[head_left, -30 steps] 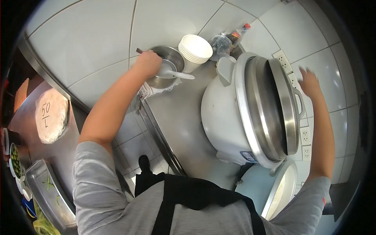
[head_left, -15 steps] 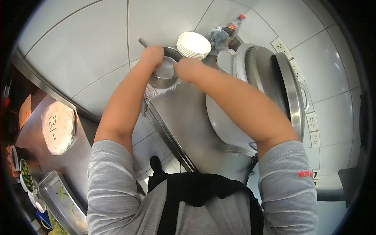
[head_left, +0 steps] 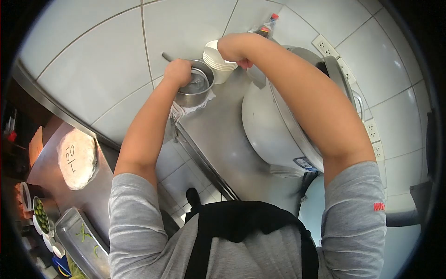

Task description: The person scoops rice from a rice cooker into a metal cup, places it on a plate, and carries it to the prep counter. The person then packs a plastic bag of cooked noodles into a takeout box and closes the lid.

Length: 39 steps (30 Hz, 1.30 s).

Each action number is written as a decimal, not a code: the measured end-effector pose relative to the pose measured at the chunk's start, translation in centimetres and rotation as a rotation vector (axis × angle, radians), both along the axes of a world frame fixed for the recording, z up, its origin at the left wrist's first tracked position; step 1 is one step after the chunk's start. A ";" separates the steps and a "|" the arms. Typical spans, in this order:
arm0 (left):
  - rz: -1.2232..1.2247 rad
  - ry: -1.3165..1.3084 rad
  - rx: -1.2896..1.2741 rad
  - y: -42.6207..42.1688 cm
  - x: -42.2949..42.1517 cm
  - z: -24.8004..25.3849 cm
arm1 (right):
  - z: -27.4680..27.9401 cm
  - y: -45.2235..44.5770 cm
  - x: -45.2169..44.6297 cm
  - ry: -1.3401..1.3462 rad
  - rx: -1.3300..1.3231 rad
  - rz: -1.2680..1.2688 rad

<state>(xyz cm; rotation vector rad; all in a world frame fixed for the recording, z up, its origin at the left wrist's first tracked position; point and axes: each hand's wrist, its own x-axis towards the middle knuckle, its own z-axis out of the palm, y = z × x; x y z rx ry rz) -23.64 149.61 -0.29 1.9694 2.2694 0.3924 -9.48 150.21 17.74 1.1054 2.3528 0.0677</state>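
Note:
A metal pot stands on a cloth at the counter's far end. My left hand is closed at the pot's left rim, its fingertips reaching inside; what they grip is hidden. Inside the pot lies a round, shiny thing I cannot make out. A handle sticks out behind that hand. To the right, a stack of white bowls stands against the pot. My right hand is at the top bowl's right rim, fingers curled round it and partly hidden.
A large lidded pot fills the right of the steel counter. Bottles stand behind the bowls by the tiled wall. On a table to the left are a wrapped pack marked 50, a metal tray and containers of food.
My right hand has left the pot and moved to the bowl stack. My left hand stays at the pot. The view has shifted slightly.

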 end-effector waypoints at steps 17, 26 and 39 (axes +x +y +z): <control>-0.291 0.065 0.419 -3.5 1.6 2.8 | -0.1 1.5 -0.2 0.199 0.242 0.259; -0.365 0.280 0.623 -6.3 1.8 5.2 | -4.3 -0.5 2.6 0.329 0.262 0.092; -0.155 0.466 0.659 -8.1 1.1 0.1 | 5.8 -4.2 9.0 0.625 0.415 0.281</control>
